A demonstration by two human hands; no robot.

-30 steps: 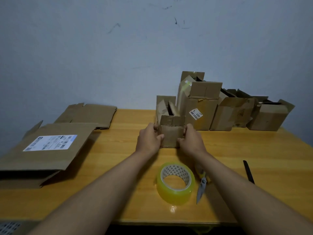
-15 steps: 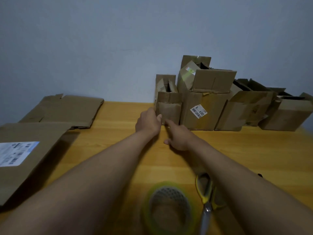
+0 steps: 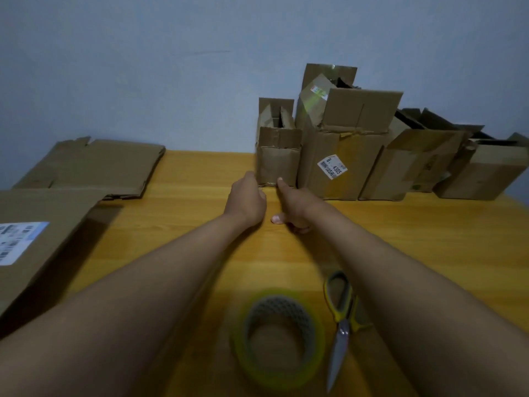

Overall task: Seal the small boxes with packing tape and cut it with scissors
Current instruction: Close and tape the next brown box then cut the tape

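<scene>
small box (image 3: 279,160): upright at the far middle of the table, top flaps raised and unsealed, left end of the row of boxes, touching the taller box on its right.
left hand (image 3: 248,200): stretched out to the near-left lower corner of the small box; fingers curled under, back of hand facing the camera; fingertips at or just short of the box, cannot tell whether they touch it or hold anything.
right hand (image 3: 292,206): index finger straight, tip touching the near bottom edge of the small box; other fingers curled loosely under, thumb tip resting toward the table; grasping nothing.
tape roll (image 3: 279,338): clear yellowish packing tape, lying flat at the near edge between the two forearms, blurred.
scissors (image 3: 340,319): yellow handles, closed blades pointing toward the near edge, just right of the tape roll, partly under the right forearm.
tall box (image 3: 340,156): open flaps, white label on its near face, just right of the small box.
other boxes (image 3: 446,164): open, in a row along the far right by the wall.
flattened cardboard (image 3: 94,167): far left, lying flat; a larger sheet with a white shipping label (image 3: 17,242) overlaps the left edge.
table (image 3: 429,239): yellow wood grain.
</scene>
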